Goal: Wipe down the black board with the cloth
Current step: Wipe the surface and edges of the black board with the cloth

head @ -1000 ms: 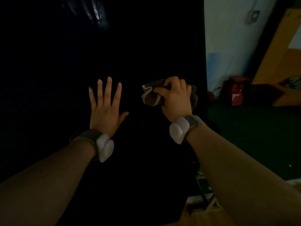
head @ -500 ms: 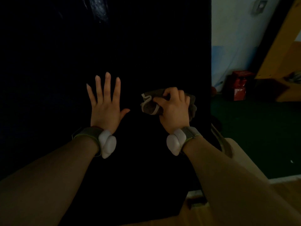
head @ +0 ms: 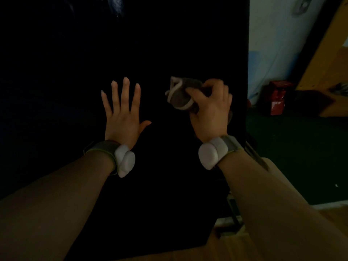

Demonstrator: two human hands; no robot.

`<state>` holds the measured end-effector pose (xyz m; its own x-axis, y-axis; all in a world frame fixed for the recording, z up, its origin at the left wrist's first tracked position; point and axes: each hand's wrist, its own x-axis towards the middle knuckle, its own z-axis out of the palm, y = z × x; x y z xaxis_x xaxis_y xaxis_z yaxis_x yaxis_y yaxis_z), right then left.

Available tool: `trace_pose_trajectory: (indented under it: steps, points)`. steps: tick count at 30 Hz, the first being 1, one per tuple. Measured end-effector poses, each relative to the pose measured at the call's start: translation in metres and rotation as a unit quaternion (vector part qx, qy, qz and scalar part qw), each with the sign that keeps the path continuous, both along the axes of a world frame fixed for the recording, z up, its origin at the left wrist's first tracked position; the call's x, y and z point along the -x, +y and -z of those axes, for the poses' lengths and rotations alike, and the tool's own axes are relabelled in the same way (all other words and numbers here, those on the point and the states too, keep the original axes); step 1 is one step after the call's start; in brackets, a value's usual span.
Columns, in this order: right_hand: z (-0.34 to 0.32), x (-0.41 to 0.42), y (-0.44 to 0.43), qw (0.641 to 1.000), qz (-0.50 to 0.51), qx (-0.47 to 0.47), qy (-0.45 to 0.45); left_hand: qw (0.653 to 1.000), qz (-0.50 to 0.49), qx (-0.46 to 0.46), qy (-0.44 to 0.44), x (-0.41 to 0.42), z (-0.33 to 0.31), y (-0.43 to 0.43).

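A tall black board (head: 79, 53) fills the left and middle of the head view, its right edge running down near the wall. My left hand (head: 122, 113) lies flat against the board with straight, spread fingers. My right hand (head: 211, 113) grips a bunched grey cloth (head: 180, 95) with a pale hem, held up in front of the board's right part. Whether the cloth touches the board I cannot tell. Both wrists wear bands with white pods.
To the right of the board are a pale wall (head: 278, 44), a red box (head: 278, 97) on a dark green floor (head: 301, 157), and a slanted yellow wooden panel (head: 327, 53). Wooden flooring (head: 207, 249) shows below the board's lower edge.
My right hand with the cloth dipped a little and has come back up, tilting so the cloth juts up to the left. My left hand stays flat on the board.
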<state>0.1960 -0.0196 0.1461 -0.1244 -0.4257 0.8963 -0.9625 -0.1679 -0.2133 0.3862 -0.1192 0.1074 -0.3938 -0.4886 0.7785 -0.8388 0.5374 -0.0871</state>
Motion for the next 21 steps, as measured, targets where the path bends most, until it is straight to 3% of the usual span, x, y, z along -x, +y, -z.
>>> trace_pose_trajectory:
  steps: [5, 10, 19, 21]
  points:
    - [0.021, -0.006, -0.015, 0.999, -0.001, -0.047, -0.005, 1.0, -0.003, 0.008, 0.008, -0.002, 0.024, -0.001]
    - [0.073, -0.005, -0.016, 0.994, 0.015, -0.087, 0.06, 1.0, 0.005, 0.004, -0.015, -0.012, 0.065, 0.004]
    - [0.116, -0.004, -0.015, 0.989, 0.015, -0.12, 0.09, 1.0, -0.015, -0.021, -0.01, -0.008, 0.088, 0.008]
    - [0.131, -0.003, -0.011, 0.975, 0.008, -0.202, 0.093, 0.999, -0.019, -0.029, -0.01, -0.006, 0.087, 0.007]
